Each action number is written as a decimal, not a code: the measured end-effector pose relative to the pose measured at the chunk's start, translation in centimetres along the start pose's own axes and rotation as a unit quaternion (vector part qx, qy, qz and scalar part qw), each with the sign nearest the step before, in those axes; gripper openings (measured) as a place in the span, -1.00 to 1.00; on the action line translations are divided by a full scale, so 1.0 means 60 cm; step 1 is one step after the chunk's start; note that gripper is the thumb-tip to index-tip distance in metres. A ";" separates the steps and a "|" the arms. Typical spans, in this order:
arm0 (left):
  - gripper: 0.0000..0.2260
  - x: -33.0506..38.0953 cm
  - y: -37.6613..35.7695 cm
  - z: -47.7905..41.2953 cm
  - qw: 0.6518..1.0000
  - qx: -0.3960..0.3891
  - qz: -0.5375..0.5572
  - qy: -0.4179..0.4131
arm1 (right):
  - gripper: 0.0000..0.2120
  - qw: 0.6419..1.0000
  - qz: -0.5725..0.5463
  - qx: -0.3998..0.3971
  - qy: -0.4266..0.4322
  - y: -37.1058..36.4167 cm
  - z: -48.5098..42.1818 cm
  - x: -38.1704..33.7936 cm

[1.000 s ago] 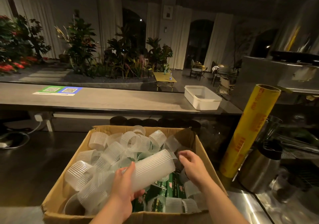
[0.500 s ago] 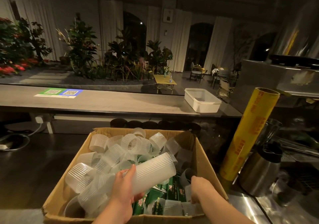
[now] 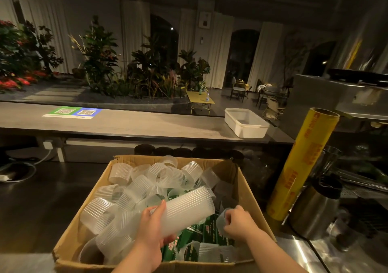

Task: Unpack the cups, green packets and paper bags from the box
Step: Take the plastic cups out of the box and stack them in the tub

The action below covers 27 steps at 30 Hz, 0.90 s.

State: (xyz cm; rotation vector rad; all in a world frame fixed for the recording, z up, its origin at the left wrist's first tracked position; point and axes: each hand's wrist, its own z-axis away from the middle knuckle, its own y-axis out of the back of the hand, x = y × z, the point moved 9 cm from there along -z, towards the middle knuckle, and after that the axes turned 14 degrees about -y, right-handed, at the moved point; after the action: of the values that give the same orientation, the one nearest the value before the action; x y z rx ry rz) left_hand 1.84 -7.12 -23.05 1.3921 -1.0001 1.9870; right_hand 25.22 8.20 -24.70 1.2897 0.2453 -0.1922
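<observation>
While the left hand [image 3: 151,230] keeps its grip round a long stack of cups [image 3: 184,209] over the box [image 3: 247,190], the right hand [image 3: 239,224] is back up from among the green packets [image 3: 210,230], now pinching one loose cup [image 3: 222,220] near the stack's end, so unpacking is barely begun, most other cups [image 3: 159,174] still inside.

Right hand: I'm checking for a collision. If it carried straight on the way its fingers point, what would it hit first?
Probably the stack of ribbed cups held by the left hand: the right hand, holding a small cup, points leftward at the stack's right end. Depth is unclear.
</observation>
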 end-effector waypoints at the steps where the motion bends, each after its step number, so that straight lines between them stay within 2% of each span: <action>1: -0.74 0.000 0.000 -0.001 1.000 0.001 0.000 0.000 | -0.92 0.998 -0.060 -0.012 0.007 0.001 0.003 -0.001; 3: -0.74 -0.001 0.000 0.000 1.000 -0.001 0.000 0.000 | -0.86 0.982 -0.186 -0.027 0.012 0.014 0.013 -0.003; 5: -0.73 -0.001 0.000 0.000 1.000 0.000 0.000 0.002 | -0.78 0.947 -0.317 -0.041 0.008 0.034 0.022 -0.002; 8: -0.74 0.000 0.000 0.000 1.000 0.002 -0.002 0.004 | -0.72 0.868 -0.494 -0.055 0.001 0.060 0.033 -0.001; 11: -0.76 0.002 -0.001 0.002 1.000 0.003 0.002 0.006 | -0.51 0.778 -0.622 -0.093 -0.014 0.068 0.045 -0.011; 13: -0.76 0.001 -0.001 0.003 1.000 0.000 0.001 0.006 | -0.57 0.726 -0.677 -0.120 -0.028 0.067 0.049 -0.014; 15: -0.76 0.000 0.000 0.003 1.000 -0.003 -0.002 0.005 | -0.72 0.700 -0.700 -0.133 -0.051 0.063 0.051 -0.014; 18: -0.76 0.001 -0.002 0.003 1.000 -0.007 -0.005 0.006 | -0.74 0.662 -0.735 -0.124 -0.078 0.057 0.051 -0.013; 19: -0.77 0.001 -0.002 0.003 1.000 -0.005 -0.006 0.006 | -0.73 0.657 -0.741 -0.119 -0.080 0.057 0.052 -0.015; 21: -0.76 0.002 -0.003 0.003 1.000 -0.005 -0.008 0.006 | -0.60 0.673 -0.728 -0.120 -0.058 0.057 0.051 -0.025; 23: -0.76 0.004 -0.003 0.004 1.000 -0.007 -0.008 0.004 | -0.43 0.726 -0.671 -0.151 -0.003 0.059 0.060 -0.049; 24: -0.75 0.005 -0.005 0.005 1.000 -0.011 -0.010 0.000 | -0.42 0.754 -0.634 -0.172 0.023 0.060 0.068 -0.062; 27: -0.74 0.008 -0.004 0.004 1.000 -0.013 -0.018 -0.010 | -0.62 0.800 -0.576 -0.157 0.048 0.076 0.073 -0.067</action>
State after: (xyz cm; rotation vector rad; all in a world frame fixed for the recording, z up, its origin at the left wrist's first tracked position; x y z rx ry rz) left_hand 2.00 -7.14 -22.51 1.4082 -0.9995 1.9323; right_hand 22.92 5.21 -18.22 0.6628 1.1009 -1.0799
